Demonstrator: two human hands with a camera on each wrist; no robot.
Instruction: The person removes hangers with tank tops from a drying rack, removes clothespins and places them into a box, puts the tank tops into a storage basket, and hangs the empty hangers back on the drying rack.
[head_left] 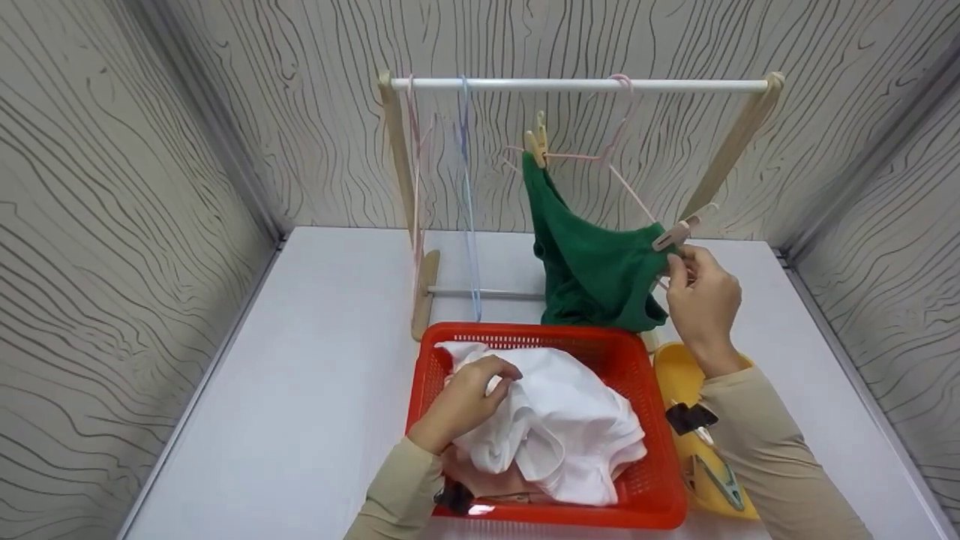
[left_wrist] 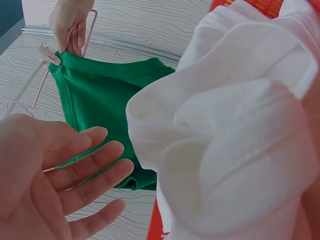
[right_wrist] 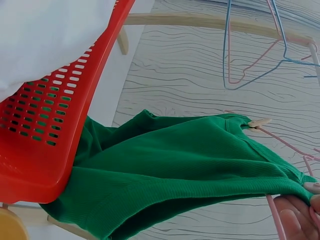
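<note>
A green ribbed top (head_left: 592, 255) hangs from a pink hanger (head_left: 574, 157) on the rack. A yellow clothespin (head_left: 538, 142) clips its left upper corner and a pale pink clothespin (head_left: 675, 234) its right one. Just below the pink clothespin, my right hand (head_left: 705, 296) pinches the top's corner, with the hanger's end by its fingers. My left hand (head_left: 476, 394) is over the white cloth (head_left: 570, 405) in the red basket (head_left: 660, 480). In the left wrist view its fingers (left_wrist: 95, 165) are spread and loosely bent, with nothing between them.
The rack's white rail (head_left: 517, 85) also carries another pink hanger (head_left: 417, 187) and a blue hanger (head_left: 469, 202) on the left. A yellow basin (head_left: 679, 367) with a green clothespin (head_left: 716, 480) stands right of the basket, partly behind my right forearm. Patterned walls enclose the white table (head_left: 300, 360).
</note>
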